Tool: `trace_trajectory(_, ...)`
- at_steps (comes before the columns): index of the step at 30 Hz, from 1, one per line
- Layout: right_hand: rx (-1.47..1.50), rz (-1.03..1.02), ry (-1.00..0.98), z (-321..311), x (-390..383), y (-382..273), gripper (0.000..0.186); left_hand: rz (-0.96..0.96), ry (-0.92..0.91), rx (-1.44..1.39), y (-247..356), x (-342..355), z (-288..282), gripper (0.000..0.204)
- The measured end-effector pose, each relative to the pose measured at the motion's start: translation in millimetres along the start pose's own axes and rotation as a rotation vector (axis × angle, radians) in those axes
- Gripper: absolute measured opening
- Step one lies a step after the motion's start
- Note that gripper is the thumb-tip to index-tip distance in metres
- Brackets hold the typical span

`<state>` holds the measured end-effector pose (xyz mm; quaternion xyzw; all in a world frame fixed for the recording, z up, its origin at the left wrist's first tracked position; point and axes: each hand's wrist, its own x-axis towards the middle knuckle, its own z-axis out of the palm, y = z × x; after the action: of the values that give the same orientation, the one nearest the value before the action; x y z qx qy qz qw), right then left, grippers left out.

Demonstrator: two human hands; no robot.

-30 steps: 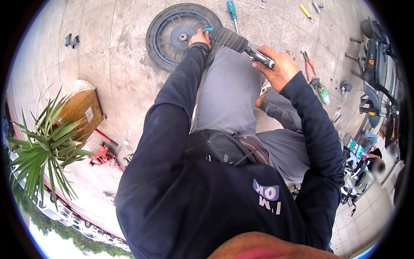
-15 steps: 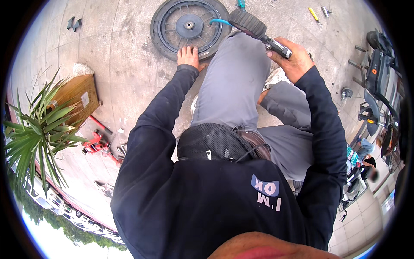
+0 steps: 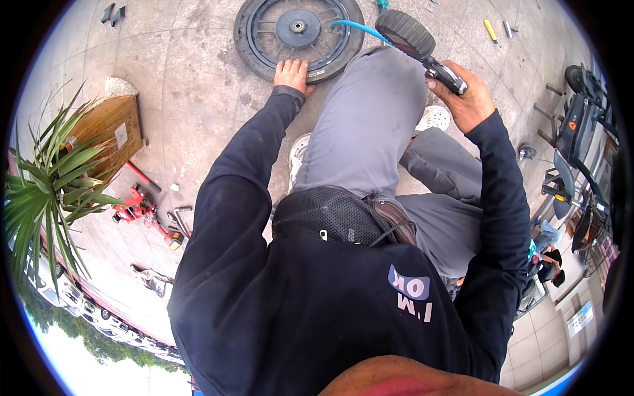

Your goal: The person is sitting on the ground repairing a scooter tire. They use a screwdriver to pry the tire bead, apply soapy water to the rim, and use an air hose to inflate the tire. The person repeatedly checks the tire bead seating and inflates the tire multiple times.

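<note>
- Since the frame a second earlier, the left hand had gone from the blue hose to the near edge of the spoked wheel, and more of the hose showed.
- The wheel lay flat on the tiled floor, ahead of the person's bent knee, its far edge cut off by the top of the view.
- The left hand's fingers were released, laid extended over the black tyre and gripping nothing.
- The right hand had its fingers wrapped around the handle of the inflator gun, above and beside the grey trouser leg.
- The gun's round, ribbed black head pointed up and left; the hose ran from there to the wheel's rim, where its fastening was too small to make out.
- On the floor to the right lay a yellow-handled tool beside a small metal piece.
- A red jack lay on the left, near a wooden box and a spiky plant.
</note>
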<state>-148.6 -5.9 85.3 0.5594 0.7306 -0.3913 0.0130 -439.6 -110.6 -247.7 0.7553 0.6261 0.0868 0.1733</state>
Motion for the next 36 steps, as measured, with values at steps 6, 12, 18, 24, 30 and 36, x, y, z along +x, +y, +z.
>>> trace_trajectory(6, -0.02, 0.008, 0.025, -1.0, 2.0, 4.1, 0.034, -0.003, 0.055, -0.002, -0.2, 0.3, 4.3, 0.077)
trace_trajectory(12, -0.03, 0.009, 0.025, -3.6, 2.0, 2.0, 0.032, -0.001, 0.063, 0.0, -0.1, 0.5, 6.6, 0.077)
trace_trajectory(18, -0.035, 0.002, 0.027, -4.4, -0.7, -1.0, 0.028, 0.008, 0.078, 0.007, 0.1, -0.1, 8.5, 0.08)
trace_trajectory(24, -0.026, 0.004, 0.016, -3.2, -4.7, -2.5, 0.026, -0.047, 0.013, 0.037, 8.7, -1.8, 2.8, 0.082)
trace_trajectory(30, -0.037, -0.027, 0.02, -3.8, -5.0, -8.0, 0.027, -0.18, 0.114, -0.209, 38.5, 34.4, -24.8, 0.078)
trace_trajectory(36, -0.145, -0.031, 0.014, -7.2, -5.4, -13.7, 0.031, -0.412, -0.119, -0.285, 57.0, 123.8, -43.5, 0.061)
